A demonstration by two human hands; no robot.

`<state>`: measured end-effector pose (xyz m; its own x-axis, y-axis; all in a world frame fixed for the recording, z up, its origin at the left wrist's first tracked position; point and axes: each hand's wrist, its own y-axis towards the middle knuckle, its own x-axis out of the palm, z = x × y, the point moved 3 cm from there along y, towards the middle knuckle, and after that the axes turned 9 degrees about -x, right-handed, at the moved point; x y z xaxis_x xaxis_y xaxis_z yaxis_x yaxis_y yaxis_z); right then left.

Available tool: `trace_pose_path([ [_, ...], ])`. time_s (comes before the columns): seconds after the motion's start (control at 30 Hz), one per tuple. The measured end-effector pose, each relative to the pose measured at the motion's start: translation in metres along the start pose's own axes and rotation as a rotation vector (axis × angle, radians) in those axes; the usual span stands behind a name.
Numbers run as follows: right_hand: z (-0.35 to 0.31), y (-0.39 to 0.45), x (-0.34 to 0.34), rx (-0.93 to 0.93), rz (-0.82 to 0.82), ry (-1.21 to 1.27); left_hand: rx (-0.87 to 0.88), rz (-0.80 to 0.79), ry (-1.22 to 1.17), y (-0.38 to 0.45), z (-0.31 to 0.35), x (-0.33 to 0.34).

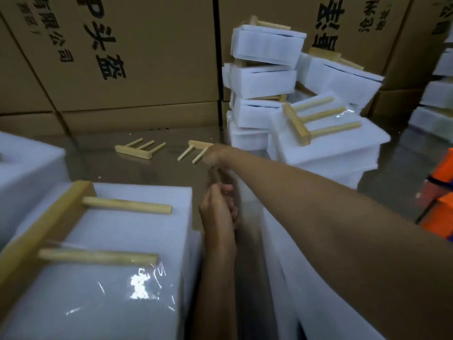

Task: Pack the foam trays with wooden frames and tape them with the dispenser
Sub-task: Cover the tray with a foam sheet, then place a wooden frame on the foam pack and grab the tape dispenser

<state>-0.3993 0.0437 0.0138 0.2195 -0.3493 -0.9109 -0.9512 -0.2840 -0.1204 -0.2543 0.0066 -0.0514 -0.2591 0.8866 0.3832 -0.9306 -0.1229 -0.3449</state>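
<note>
Lying left of the hands, a taped white foam tray stack [117, 241] carries a pale wooden frame [49, 227]. Left hand [218, 212] grasps something indistinct; right hand [217, 154] closes on a floor frame [196, 149]. Next: lift it onto foam.

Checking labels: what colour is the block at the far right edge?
Bright orange, with a dark band; the head view, the only one, shows it.

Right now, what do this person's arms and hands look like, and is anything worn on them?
Both arms are bare as far as the picture shows: no sleeves, no gloves, no watch or bracelet visible. The right hand is partly blurred, and so is the left hand; I see no rings, though the blur could hide one.
</note>
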Motion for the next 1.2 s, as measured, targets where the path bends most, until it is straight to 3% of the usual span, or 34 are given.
trace_pose_path([
  [0.13,0.011,0.030,0.025,0.053,0.129,-0.140,-0.089,0.036,0.073,0.013,0.001,0.001],
  [0.37,0.010,0.015,-0.004,0.141,0.300,0.030,-0.032,0.000,-0.049,0.013,0.005,-0.005],
  [0.63,-0.015,-0.117,-0.100,-0.177,0.526,0.059,-0.018,-0.021,-0.122,0.009,0.005,-0.003],
  [0.8,0.017,-0.235,-0.105,-0.381,0.394,0.292,0.094,-0.039,0.046,-0.006,0.006,0.003],
  [0.93,0.067,-0.285,-0.065,-0.303,0.377,0.360,0.071,-0.163,0.238,-0.029,0.010,0.013],
  [1.07,0.098,-0.303,-0.020,-0.228,0.449,0.104,0.126,-0.312,0.368,-0.058,0.006,0.027],
  [1.13,0.104,-0.312,-0.011,-0.141,0.571,0.256,0.179,-0.315,0.428,-0.068,0.004,0.032],
  [1.2,0.109,-0.324,-0.003,0.031,0.644,0.611,0.223,-0.324,0.473,-0.074,0.002,0.034],
])
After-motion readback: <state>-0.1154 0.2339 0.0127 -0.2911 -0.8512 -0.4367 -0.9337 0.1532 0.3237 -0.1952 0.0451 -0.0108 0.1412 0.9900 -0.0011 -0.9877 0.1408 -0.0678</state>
